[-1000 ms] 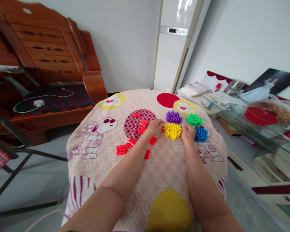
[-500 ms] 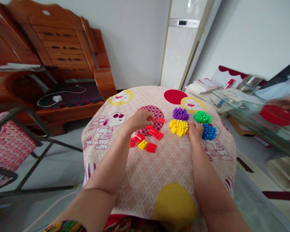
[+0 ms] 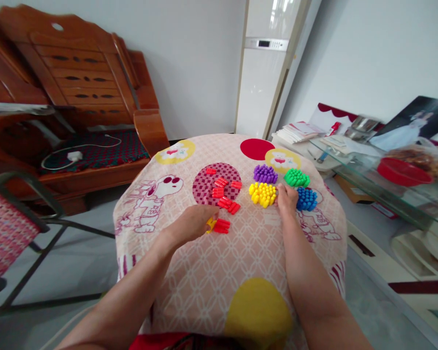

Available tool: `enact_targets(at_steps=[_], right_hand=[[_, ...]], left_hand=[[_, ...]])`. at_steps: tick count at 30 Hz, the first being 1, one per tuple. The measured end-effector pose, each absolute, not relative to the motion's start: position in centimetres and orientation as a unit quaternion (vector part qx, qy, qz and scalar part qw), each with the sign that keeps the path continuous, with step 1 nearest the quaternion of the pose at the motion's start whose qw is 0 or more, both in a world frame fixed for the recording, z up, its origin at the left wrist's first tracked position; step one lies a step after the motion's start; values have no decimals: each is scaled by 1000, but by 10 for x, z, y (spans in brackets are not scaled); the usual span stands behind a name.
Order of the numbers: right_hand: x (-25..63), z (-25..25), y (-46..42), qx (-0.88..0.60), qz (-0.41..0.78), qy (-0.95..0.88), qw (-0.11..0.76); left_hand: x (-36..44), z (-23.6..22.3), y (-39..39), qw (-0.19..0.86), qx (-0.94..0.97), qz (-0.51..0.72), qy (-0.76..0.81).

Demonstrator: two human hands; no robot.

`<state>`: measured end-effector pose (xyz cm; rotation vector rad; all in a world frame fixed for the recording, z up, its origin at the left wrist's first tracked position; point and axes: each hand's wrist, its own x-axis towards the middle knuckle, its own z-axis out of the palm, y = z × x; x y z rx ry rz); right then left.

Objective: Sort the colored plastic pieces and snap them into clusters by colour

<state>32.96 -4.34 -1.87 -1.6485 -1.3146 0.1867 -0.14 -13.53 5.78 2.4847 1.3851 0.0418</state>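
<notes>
My left hand (image 3: 199, 216) is low over the table, its fingers closed at some small yellow plastic pieces (image 3: 211, 224) and partly covering them. Right beside them lie red plastic pieces (image 3: 222, 226), with more loose red ones (image 3: 221, 183) scattered farther off on the purple checked circle. My right hand (image 3: 287, 197) rests with curled fingers between a bundle of yellow pieces (image 3: 263, 194) and a bundle of blue ones (image 3: 306, 199). Whatever its fingers may hold is hidden. Behind these stand a purple bundle (image 3: 265, 173) and a green bundle (image 3: 297, 178).
A patterned cloth covers the round table (image 3: 241, 262). At the left are a wooden bench (image 3: 91, 92) and a metal-framed chair (image 3: 10, 228). A glass shelf (image 3: 379, 180) on the right bears papers and a red bowl (image 3: 405, 171).
My left hand has come back toward me from the checked circle to the yellow pieces. A red piece now shows at the circle's far side. My right hand stays between the bundles.
</notes>
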Motion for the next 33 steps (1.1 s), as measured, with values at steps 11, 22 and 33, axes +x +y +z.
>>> enact_targets(at_steps=[11, 22, 33], right_hand=[[327, -18, -45, -676, 102, -518, 515], [326, -17, -47, -681, 103, -522, 503], [327, -19, -47, -685, 116, -508, 510]], left_hand=[[42, 89, -85, 156, 827, 220, 494], [115, 52, -48, 141, 794, 214, 551], [100, 49, -49, 252, 777, 245, 523]])
